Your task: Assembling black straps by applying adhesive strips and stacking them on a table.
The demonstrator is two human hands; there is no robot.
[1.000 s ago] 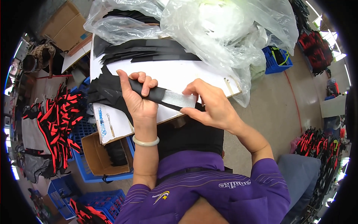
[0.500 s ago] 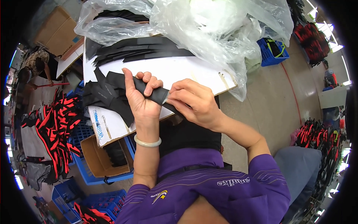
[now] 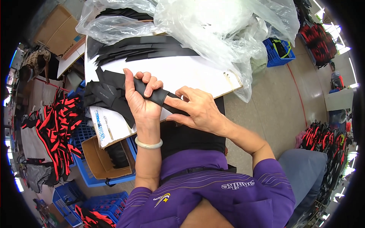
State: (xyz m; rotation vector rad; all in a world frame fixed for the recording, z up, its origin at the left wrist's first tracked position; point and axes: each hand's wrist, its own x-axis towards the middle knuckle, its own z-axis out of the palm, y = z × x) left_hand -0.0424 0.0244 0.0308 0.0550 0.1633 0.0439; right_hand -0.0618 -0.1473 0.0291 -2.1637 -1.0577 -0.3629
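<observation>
A: What is the biggest thing here?

B: The clear plastic sheeting [image 3: 213,30], which is bunched at the far side of the white table [image 3: 190,74]. It partly covers a stack of long black strips [image 3: 148,49], I think to keep them clean and together.

A: And beside the table?

B: On the person's left hangs a heap of red and black pieces [image 3: 49,125]. Under the table edge stands a blue crate [image 3: 102,178] with an open cardboard box [image 3: 100,159] inside; something dark lies in the box, but I cannot tell what. Another blue crate [image 3: 279,51] stands on the floor at the right, far side.

A: What lies near the hands?

B: A loose pile of black cut pieces [image 3: 104,95] on the left part of the table, touching the left hand, so they are easy to pick.

A: And the hands?

B: The left hand [image 3: 142,102] stands upright with its fingers [image 3: 148,81] curled over a black strip [image 3: 159,98], which crosses the palm above the near table edge. The right hand [image 3: 197,110] meets it from the right; thumb and forefinger pinch the strip end flat, it seems to keep it stretched. A pale bangle [image 3: 149,144] sits on the left wrist.
</observation>
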